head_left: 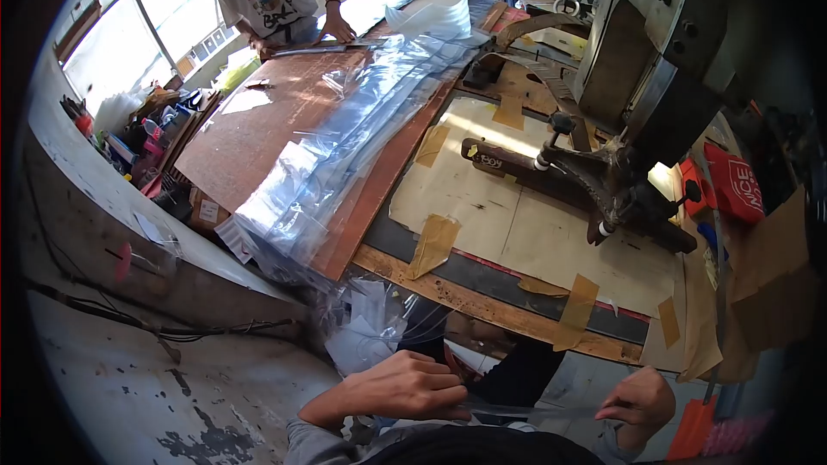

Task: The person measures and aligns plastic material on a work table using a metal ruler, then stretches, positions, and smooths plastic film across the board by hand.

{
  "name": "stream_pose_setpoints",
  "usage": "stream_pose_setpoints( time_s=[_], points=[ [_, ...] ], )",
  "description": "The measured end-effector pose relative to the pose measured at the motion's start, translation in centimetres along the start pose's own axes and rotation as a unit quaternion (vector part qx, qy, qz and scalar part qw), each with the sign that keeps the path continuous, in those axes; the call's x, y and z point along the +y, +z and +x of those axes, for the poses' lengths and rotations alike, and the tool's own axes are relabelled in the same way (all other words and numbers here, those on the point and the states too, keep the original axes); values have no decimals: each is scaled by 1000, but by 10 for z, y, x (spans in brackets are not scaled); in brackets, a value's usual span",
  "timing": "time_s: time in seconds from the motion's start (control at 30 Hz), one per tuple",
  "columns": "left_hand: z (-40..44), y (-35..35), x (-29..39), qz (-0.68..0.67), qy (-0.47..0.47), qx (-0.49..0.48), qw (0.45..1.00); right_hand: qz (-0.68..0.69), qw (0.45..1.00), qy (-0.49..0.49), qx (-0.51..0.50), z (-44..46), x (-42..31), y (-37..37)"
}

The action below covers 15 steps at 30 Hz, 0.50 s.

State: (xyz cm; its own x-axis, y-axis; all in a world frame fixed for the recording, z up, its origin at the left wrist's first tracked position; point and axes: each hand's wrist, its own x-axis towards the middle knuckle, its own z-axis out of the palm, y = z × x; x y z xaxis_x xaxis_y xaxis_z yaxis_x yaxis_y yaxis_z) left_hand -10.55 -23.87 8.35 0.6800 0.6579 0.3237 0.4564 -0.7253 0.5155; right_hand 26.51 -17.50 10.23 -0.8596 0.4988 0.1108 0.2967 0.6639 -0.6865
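My left hand (412,386) is closed at the lower middle, close to my body, with its fingers curled inward. To its right my right hand (639,399) is closed too, thumb against the fingers. A thin clear plastic strip (538,412) stretches between them, each hand gripping an end; its edges are hard to make out. Just beyond my hands lies the wooden front edge (482,297) of the machine bed. Taped paper (482,207) covers that bed, and a dark metal bar (534,168) rests above it under the press head (594,164).
Left of the bed, a brown table (250,142) carries a long pile of clear plastic sheets (345,146). Across it a co-worker (276,0) has both hands at the tabletop. Scrap plastic (366,323) hangs below. A red bag (732,181) and cardboard (771,267) stand right.
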Motion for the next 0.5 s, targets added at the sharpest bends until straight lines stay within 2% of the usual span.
stream_pose_setpoints(
  time_s=[0.17,0.27,0.4,0.5],
  points=[
    [-8,-16,3,92,-27,1,995,-57,998,-40,7,-22,-6,-23],
    [-16,-23,2,194,-54,20,979,-65,994,-27,85,-46,3,-28],
    [-22,-28,11,211,-111,12,971,-85,986,-11,144,-68,9,-31],
    [-34,-21,10,269,-132,68,952,-55,975,5,214,-85,18,-33]
  ],
)
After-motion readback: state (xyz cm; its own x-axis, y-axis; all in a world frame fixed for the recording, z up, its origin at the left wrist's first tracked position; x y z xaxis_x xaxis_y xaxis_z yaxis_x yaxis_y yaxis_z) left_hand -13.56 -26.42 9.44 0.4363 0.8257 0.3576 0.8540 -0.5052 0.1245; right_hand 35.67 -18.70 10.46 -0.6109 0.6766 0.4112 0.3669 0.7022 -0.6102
